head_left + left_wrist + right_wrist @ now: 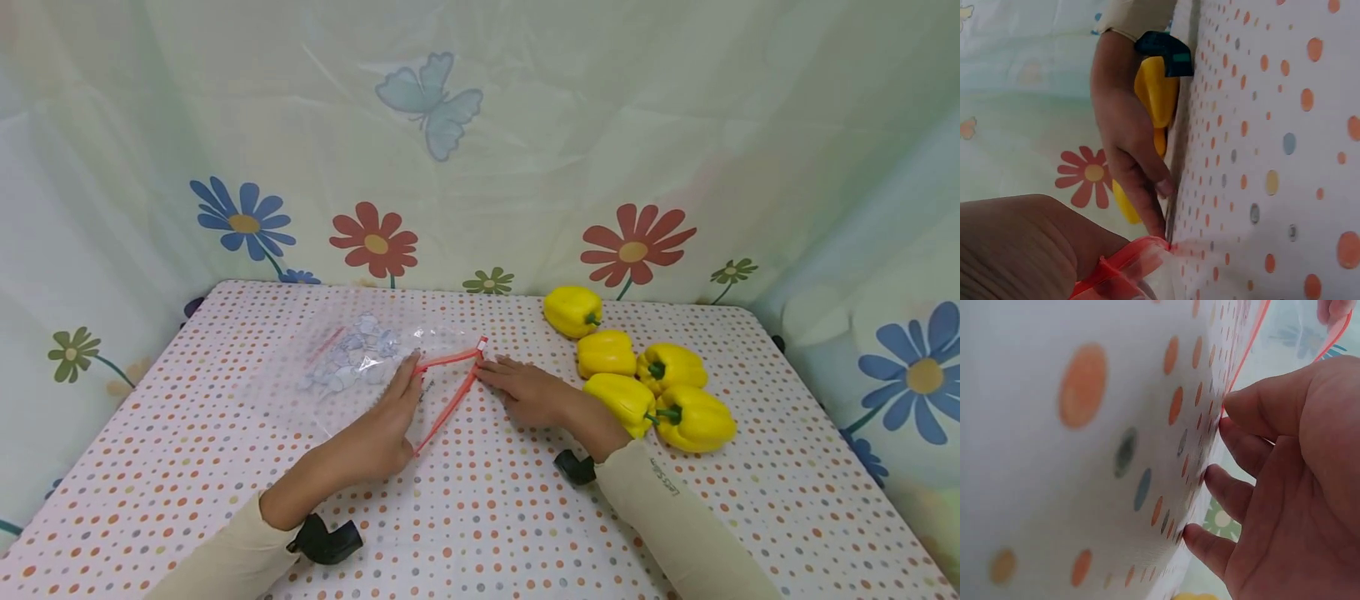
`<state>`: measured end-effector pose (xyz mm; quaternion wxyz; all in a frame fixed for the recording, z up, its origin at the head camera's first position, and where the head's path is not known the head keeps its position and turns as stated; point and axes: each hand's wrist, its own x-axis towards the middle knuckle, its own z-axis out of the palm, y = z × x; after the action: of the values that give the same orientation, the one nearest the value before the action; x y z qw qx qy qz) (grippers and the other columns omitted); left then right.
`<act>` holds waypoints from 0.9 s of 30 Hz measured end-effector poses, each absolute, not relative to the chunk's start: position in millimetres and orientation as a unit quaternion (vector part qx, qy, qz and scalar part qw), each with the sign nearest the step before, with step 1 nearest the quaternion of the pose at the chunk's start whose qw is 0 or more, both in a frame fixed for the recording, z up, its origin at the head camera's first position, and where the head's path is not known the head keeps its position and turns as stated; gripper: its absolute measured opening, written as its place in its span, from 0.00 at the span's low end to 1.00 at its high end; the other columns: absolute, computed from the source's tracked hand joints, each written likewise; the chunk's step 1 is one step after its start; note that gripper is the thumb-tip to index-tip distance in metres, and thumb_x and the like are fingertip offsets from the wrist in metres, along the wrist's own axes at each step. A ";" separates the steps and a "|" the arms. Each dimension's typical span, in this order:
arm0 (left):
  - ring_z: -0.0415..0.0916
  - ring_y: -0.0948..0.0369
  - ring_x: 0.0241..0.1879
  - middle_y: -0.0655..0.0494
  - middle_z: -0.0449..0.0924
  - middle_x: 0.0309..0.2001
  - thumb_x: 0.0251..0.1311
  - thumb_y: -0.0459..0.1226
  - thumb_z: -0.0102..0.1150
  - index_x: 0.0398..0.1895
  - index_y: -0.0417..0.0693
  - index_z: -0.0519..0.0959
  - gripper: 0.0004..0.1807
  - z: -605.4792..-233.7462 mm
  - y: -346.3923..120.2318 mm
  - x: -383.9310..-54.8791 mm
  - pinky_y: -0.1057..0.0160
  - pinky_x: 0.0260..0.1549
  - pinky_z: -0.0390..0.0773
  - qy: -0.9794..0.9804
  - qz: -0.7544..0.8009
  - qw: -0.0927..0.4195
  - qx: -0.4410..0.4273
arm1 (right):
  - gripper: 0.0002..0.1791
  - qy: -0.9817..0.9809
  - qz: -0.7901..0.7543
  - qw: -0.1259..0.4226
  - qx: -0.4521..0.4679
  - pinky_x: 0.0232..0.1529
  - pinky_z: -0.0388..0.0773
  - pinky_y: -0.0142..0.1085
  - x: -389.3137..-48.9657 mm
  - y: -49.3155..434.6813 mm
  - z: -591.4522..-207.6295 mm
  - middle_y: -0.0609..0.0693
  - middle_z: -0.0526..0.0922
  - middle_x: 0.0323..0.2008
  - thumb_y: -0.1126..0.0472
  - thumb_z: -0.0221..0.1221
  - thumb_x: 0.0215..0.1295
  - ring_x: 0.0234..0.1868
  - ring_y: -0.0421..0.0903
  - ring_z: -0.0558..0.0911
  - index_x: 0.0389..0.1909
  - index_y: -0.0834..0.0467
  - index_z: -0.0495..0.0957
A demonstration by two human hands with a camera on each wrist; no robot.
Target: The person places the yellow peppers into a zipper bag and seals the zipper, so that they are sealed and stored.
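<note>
A clear plastic zip bag (352,362) with a red-edged mouth lies on the table, its mouth parted into a narrow V. My left hand (382,429) holds the near-left side of the mouth, with the red edge (1116,269) against its fingers in the left wrist view. At the mouth's right corner, beside the slider (482,342), my right hand (532,396) pinches the red strip between thumb (1254,403) and index finger. Its other fingers touch the tabletop. Pale grey-blue patches show on the bag; I cannot tell whether they are print or contents.
Several yellow bell peppers (603,354) are grouped right of the bag, some close to my right forearm. A dotted cloth (465,517) covers the table. Behind it hangs a flowered curtain (510,167). Each wrist carries a black camera mount (326,540).
</note>
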<state>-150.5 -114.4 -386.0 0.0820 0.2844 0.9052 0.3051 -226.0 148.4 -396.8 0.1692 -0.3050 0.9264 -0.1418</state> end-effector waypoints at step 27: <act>0.31 0.58 0.75 0.60 0.19 0.76 0.51 0.18 0.46 0.76 0.39 0.36 0.50 -346.1 -137.0 -153.3 0.62 0.46 0.71 0.885 0.317 0.100 0.326 | 0.25 0.911 -0.283 0.101 -0.282 0.68 0.57 0.50 -199.9 180.7 -369.2 0.54 0.64 0.70 0.64 0.48 0.73 0.72 0.50 0.59 0.70 0.58 0.65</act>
<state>-153.3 -137.0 -346.1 0.0997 0.3256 0.8851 0.3171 -199.9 180.7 -369.2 0.1012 -0.2819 0.9113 -0.2826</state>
